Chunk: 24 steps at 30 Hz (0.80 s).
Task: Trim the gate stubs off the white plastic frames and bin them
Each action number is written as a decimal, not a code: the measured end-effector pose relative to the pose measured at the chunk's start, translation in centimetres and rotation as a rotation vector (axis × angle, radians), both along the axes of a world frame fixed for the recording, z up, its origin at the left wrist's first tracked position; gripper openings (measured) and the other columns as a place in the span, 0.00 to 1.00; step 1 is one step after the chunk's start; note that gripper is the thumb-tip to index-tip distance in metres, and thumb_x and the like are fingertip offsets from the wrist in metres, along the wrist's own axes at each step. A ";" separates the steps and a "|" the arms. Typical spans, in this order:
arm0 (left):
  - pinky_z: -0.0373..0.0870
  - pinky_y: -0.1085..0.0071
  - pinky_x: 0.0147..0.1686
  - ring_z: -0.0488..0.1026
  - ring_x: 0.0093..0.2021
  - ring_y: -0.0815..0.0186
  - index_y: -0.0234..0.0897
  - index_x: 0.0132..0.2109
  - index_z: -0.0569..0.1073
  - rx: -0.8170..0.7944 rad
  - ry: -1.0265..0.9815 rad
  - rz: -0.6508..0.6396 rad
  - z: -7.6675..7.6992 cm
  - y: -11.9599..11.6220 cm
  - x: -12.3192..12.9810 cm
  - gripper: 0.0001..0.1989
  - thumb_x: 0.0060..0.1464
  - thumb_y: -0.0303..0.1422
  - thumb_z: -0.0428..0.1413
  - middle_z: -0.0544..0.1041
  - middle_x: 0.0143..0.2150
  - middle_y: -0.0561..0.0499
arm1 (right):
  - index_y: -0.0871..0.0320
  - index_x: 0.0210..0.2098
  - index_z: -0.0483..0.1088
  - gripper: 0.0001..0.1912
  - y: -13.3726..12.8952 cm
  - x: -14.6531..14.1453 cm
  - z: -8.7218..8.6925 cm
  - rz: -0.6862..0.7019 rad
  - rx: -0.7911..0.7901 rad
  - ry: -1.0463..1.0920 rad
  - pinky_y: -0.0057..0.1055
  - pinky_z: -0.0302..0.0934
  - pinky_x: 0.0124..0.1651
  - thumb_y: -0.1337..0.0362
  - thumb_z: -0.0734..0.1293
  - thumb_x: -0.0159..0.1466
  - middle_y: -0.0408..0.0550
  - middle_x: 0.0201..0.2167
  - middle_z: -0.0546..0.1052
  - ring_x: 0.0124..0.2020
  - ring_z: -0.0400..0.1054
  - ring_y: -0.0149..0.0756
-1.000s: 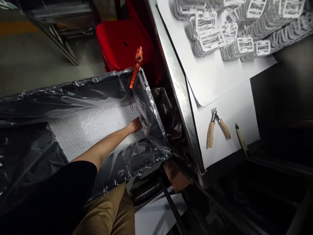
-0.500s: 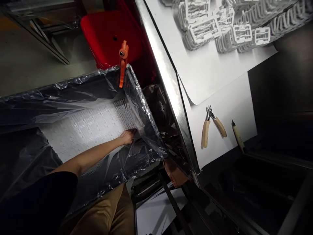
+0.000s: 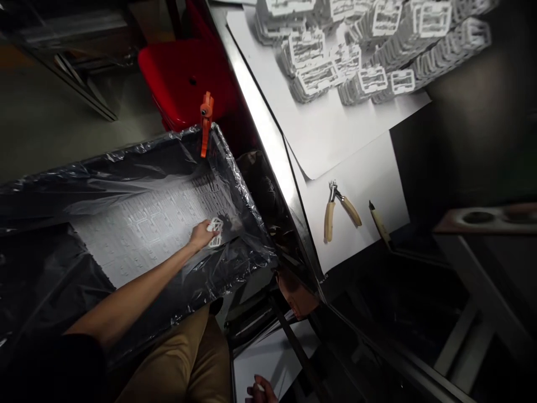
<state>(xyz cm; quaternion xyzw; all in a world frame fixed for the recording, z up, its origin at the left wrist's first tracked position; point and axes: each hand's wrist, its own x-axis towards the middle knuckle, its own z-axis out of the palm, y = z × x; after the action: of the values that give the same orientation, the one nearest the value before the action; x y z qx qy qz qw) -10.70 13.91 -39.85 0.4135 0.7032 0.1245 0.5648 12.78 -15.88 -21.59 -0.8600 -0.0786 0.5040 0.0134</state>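
My left hand (image 3: 202, 234) is closed on a small white plastic frame (image 3: 215, 239) inside the bin (image 3: 239, 173) lined with clear plastic. Below it in the bin lies a white sheet of molded parts (image 3: 155, 224), with rows of thin pieces at its right end. At the bottom edge of the view my right hand (image 3: 260, 390) is partly visible, fingers curled, over white paper; whatever it may hold is too hidden to make out. An orange clamp (image 3: 206, 120) grips the bin's far corner.
On the metal-edged table, white paper (image 3: 352, 196) bears wood-handled nippers (image 3: 331, 212) and a pen-like tool (image 3: 380, 225). Stacks of white frames (image 3: 314, 75) stand at the table's back. A red stool (image 3: 184, 78) is beyond the bin; a metal stand (image 3: 482, 218) is at right.
My left hand has lifted from the bin's right end and moved left, now with a white frame showing in it. My right hand has come into view. The table has shifted left in view.
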 end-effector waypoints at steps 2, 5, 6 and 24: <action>0.70 0.64 0.35 0.74 0.36 0.57 0.30 0.40 0.68 0.000 -0.124 0.166 4.4 0.3 -1.9 0.22 0.46 0.46 0.59 0.75 0.34 0.45 | 0.59 0.38 0.70 0.17 0.2 -1.0 0.7 -0.065 0.027 0.044 0.31 0.66 0.33 0.52 0.64 0.59 0.49 0.30 0.75 0.31 0.71 0.37; 0.71 0.67 0.35 0.74 0.35 0.59 0.31 0.39 0.68 0.016 -0.355 0.315 12.2 -0.2 -2.7 0.25 0.40 0.47 0.61 0.75 0.33 0.46 | 0.60 0.36 0.72 0.22 4.9 -3.0 2.1 -0.130 0.236 0.132 0.31 0.66 0.34 0.48 0.68 0.52 0.52 0.30 0.77 0.33 0.73 0.42; 0.71 0.67 0.35 0.74 0.34 0.60 0.32 0.39 0.69 0.015 -0.429 0.335 14.8 -0.6 -2.3 0.25 0.39 0.46 0.62 0.76 0.33 0.46 | 0.61 0.38 0.72 0.24 7.2 -3.9 3.0 -0.126 0.348 0.161 0.31 0.66 0.35 0.47 0.67 0.52 0.52 0.32 0.77 0.34 0.73 0.42; 0.73 0.63 0.41 0.73 0.47 0.54 0.54 0.40 0.75 -0.267 -0.825 -0.343 34.7 -13.1 16.2 0.19 0.36 0.39 0.64 0.79 0.40 0.55 | 0.55 0.43 0.70 0.15 6.7 -1.0 21.5 -0.328 1.010 -0.760 0.27 0.64 0.37 0.57 0.56 0.66 0.47 0.33 0.78 0.35 0.72 0.36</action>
<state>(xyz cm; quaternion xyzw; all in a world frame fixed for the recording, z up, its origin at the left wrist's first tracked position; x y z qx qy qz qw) 5.52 0.86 -5.16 0.3632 0.3511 0.0918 0.8581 11.76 -9.21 -0.11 -0.8670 -0.1725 0.0574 0.4639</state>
